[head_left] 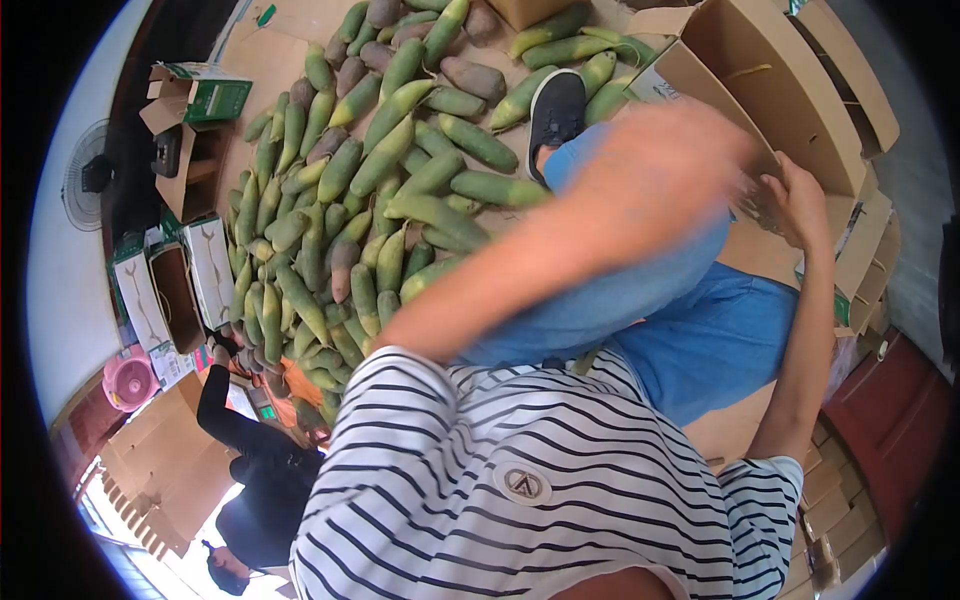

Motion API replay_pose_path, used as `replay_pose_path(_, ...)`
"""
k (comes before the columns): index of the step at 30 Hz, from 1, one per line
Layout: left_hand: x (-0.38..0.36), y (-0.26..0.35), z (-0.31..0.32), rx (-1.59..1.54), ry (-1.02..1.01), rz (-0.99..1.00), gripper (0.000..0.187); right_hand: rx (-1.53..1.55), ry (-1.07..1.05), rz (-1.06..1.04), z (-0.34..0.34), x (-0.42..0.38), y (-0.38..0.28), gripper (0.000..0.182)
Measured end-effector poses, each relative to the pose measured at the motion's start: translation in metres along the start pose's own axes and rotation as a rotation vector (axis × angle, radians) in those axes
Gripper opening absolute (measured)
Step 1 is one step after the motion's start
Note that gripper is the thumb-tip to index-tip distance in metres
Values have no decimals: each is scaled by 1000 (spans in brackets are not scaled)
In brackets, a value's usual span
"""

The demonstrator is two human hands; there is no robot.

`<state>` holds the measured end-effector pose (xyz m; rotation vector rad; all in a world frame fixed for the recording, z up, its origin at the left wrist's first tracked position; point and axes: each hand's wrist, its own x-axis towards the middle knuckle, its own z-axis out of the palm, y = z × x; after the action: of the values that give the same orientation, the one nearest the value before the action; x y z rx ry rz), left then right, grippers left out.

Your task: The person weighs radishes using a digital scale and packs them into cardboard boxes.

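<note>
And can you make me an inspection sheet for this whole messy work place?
Surface: brown floor covering, partly hidden.
Job's things: many green radishes in a loose pile; an open cardboard box.
Clutter: cartons along the far left.
Hands: left hand blurred, grip unclear; right hand at the cardboard box, grip unclear.
Cables: nothing seen.
Surroundings: grey fan, pink fan, person in black.

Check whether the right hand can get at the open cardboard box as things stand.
Likely yes: the right hand appears to be at the open cardboard box, with nothing visible between them.
</note>
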<state>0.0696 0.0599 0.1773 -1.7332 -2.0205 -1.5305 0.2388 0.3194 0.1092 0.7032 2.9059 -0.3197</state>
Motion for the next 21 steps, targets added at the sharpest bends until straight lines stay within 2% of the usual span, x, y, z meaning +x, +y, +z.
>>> replay_pose_path(1,-27,-32,-15,81,-43,-238,26,-4,-111,86,-12,1,-13,39)
replay_pose_path(2,-60,-66,-30,186,-102,-442,27,13,-86,69,-11,1,-13,38)
replay_pose_path(3,-101,-96,-43,439,-206,-496,23,29,-57,53,-10,2,-12,38)
replay_pose_path(5,-201,-143,-59,714,-566,-623,21,64,3,37,-7,3,-9,37)
replay_pose_path(7,-263,-159,-59,841,-855,-604,29,98,64,41,2,4,-1,36)
replay_pose_path(8,-281,-163,-56,870,-840,-507,31,54,-82,89,-1,8,-4,36)
replay_pose_path(9,-293,-167,-51,893,-816,-399,34,17,-75,106,0,7,-6,33)
replay_pose_path(11,-305,-182,-39,935,-824,-344,34,-77,-101,142,0,8,-9,27)
replay_pose_path(13,-311,-197,-29,1014,-826,-320,32,-34,-106,156,-3,5,-14,26)
replay_pose_path(15,-303,-205,-30,1051,-1046,-330,28,-26,-78,136,-1,1,-14,25)
replay_pose_path(17,-290,-204,-41,1048,-1142,-233,21,12,-93,168,-9,0,-20,24)
replay_pose_path(19,-295,-207,-52,982,-1207,-234,19,37,-88,163,-11,0,-21,23)
replay_pose_path(21,-301,-199,-63,822,-1244,-462,28,66,-60,136,-6,0,-15,22)
